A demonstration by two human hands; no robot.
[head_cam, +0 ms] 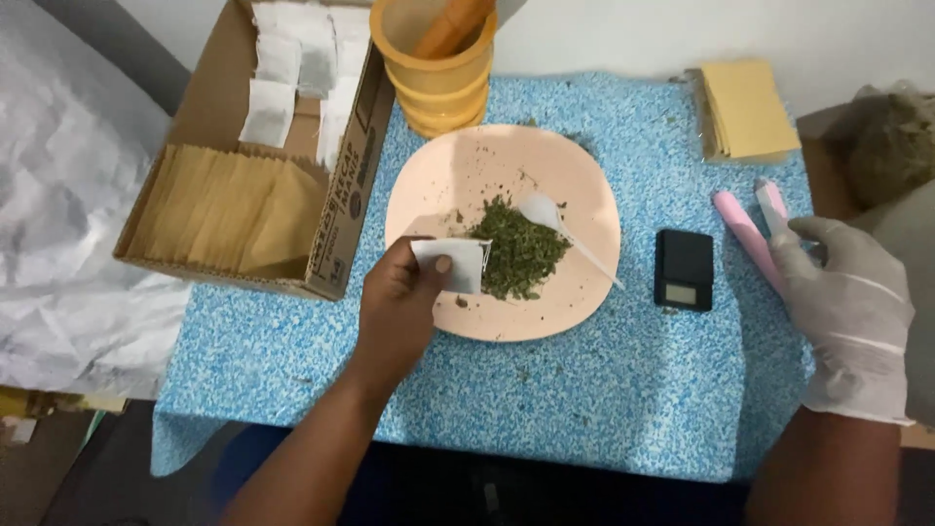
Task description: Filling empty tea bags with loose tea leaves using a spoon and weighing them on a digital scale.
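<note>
- The small white filter bag (pixel 454 263) sits pinched in my left hand (pixel 401 304), over the near left edge of the pink plate (pixel 575 302), just beside the pile of dried green herb (pixel 521 255).
- I judge it very light, limp and easy to tear; best held by its edge, thumb on top, as now.
- A white plastic spoon (pixel 550 219) lies in the herb.
- My gloved right hand (pixel 845 312) has its fingers curled on a pink sealer tool (pixel 748 232), beside the small black scale (pixel 684 270) on the blue desk (pixel 604 399).
- Cardboard box (pixel 209 107) of bags sits left, orange mortar (pixel 440 73) behind.
</note>
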